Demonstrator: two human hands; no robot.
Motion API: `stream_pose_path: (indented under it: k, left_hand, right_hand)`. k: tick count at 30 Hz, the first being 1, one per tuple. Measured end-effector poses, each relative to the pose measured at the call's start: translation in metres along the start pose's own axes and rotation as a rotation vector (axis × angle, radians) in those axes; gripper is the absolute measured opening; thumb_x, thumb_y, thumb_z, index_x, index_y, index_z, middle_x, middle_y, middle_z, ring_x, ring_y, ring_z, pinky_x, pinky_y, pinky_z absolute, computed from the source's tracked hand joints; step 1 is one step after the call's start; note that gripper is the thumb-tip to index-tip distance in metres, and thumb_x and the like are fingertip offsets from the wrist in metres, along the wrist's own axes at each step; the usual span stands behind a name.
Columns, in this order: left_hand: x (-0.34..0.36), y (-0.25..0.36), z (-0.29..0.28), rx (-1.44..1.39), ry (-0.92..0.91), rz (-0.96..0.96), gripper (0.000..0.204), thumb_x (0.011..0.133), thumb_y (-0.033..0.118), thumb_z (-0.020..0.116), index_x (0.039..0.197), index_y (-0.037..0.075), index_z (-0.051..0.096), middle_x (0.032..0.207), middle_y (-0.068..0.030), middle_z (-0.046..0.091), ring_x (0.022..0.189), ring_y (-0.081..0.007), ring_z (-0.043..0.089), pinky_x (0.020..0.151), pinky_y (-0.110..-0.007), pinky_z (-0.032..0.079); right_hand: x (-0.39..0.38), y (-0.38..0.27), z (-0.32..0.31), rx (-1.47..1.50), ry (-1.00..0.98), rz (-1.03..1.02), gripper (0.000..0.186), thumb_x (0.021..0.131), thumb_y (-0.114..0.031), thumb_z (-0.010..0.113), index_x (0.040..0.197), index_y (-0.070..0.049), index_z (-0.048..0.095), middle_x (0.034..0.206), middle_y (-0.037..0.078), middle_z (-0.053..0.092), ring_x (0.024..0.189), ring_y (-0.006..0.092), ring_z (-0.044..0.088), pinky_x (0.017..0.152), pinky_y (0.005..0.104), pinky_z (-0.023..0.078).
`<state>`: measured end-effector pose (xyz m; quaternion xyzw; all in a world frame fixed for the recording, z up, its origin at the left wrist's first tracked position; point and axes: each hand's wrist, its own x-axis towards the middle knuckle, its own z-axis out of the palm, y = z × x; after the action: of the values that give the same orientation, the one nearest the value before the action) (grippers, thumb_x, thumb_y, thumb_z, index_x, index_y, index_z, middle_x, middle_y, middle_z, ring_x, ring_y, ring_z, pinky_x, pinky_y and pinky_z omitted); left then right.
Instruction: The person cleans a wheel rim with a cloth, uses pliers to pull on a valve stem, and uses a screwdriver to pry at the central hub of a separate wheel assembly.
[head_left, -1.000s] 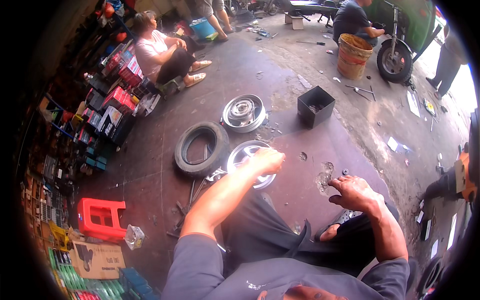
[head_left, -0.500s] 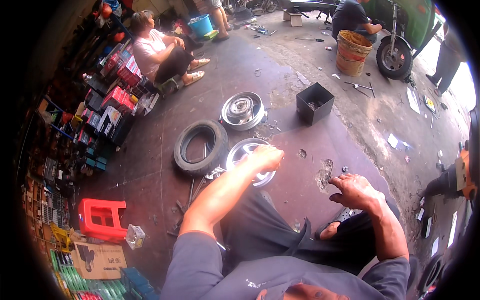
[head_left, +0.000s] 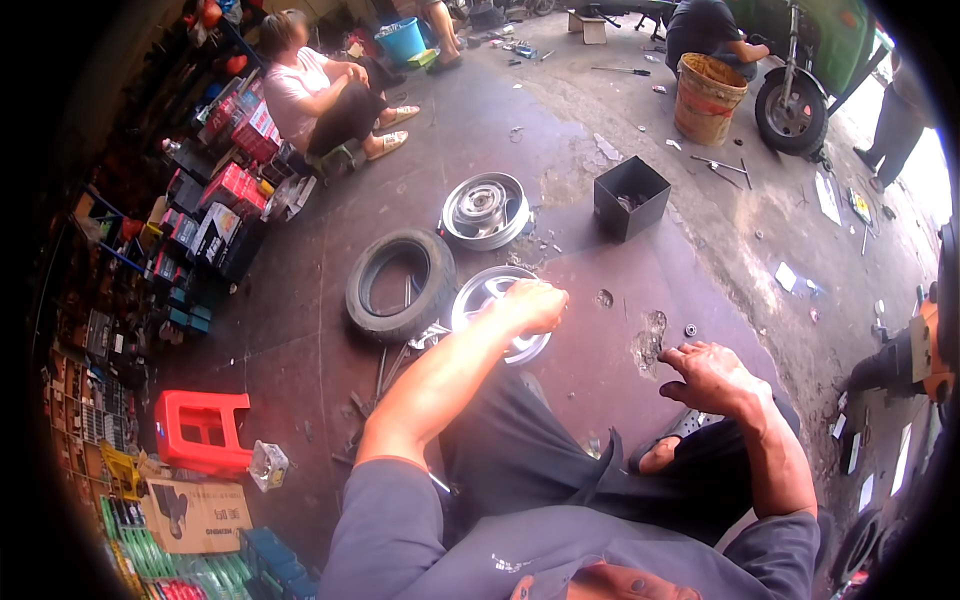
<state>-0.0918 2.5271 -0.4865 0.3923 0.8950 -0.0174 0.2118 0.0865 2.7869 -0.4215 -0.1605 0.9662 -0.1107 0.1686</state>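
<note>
My left hand (head_left: 538, 305) is closed, held over the right side of a silver wheel rim (head_left: 465, 312) on the floor. My forearm and hand cover part of that rim. What the fingers grip, if anything, is hidden, and I cannot tell whether they touch the rim. Above my right leg, my right hand (head_left: 715, 378) is open, palm down, fingers stretched, with nothing in it. A small dark ring-shaped part (head_left: 691, 330) lies on the floor just beyond its fingers.
Around the rim are a black tyre (head_left: 362, 300), a second silver wheel (head_left: 515, 235) and an open black box (head_left: 650, 205). A red stool (head_left: 240, 458) stands at left. Farther off are a seated person (head_left: 300, 95) and a rusty bucket (head_left: 705, 115).
The view has shifted slightly. Both hands keep nearly the same pose, the left closed over the rim and the right with fingers stretched.
</note>
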Motion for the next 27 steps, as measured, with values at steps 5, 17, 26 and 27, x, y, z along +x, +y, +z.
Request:
stream_pose_path:
  k: [5, 17, 26, 27]
  left_hand:
    - [0.002, 0.001, -0.003, 0.0, -0.003, 0.015, 0.019, 0.079, 0.014, 0.06, 0.092, 0.003, 0.068, 0.086, -0.0178, 0.07, 0.092, -0.0325, 0.067, 0.082, -0.042, 0.051]
    - [0.016, 0.014, 0.014, 0.136, 0.083, 0.13, 0.012, 0.067, 0.009, 0.063, 0.078, 0.007, 0.069, 0.082, -0.0128, 0.071, 0.086, -0.0299, 0.069, 0.072, -0.041, 0.054]
    - [0.016, 0.012, 0.021, 0.187, -0.049, -0.02, 0.031, 0.073, 0.015, 0.071, 0.103, 0.013, 0.073, 0.105, -0.0058, 0.071, 0.102, -0.0222, 0.066, 0.078, -0.04, 0.054]
    - [0.022, 0.009, 0.024, 0.195, -0.076, -0.046, 0.033, 0.075, 0.018, 0.071, 0.108, 0.014, 0.071, 0.11, -0.0049, 0.07, 0.105, -0.0223, 0.065, 0.079, -0.042, 0.055]
  right_hand:
    - [-0.001, 0.003, -0.001, 0.002, -0.019, 0.008, 0.044, 0.081, -0.032, 0.068, 0.116, -0.008, 0.06, 0.104, 0.013, 0.065, 0.103, 0.0298, 0.061, 0.087, 0.0398, 0.049]
    - [0.01, 0.007, 0.004, 0.06, -0.093, 0.105, 0.044, 0.08, -0.029, 0.07, 0.117, -0.008, 0.06, 0.103, 0.013, 0.066, 0.1, 0.0313, 0.062, 0.087, 0.0404, 0.049]
    - [0.045, 0.053, -0.025, -0.033, -0.07, 0.151, 0.045, 0.078, -0.02, 0.073, 0.118, -0.005, 0.06, 0.103, 0.017, 0.068, 0.093, 0.0292, 0.066, 0.083, 0.0384, 0.052]
    - [0.052, 0.069, -0.027, 0.032, -0.086, 0.212, 0.044, 0.079, -0.019, 0.071, 0.119, -0.005, 0.059, 0.102, 0.017, 0.068, 0.093, 0.0297, 0.066, 0.083, 0.0384, 0.051]
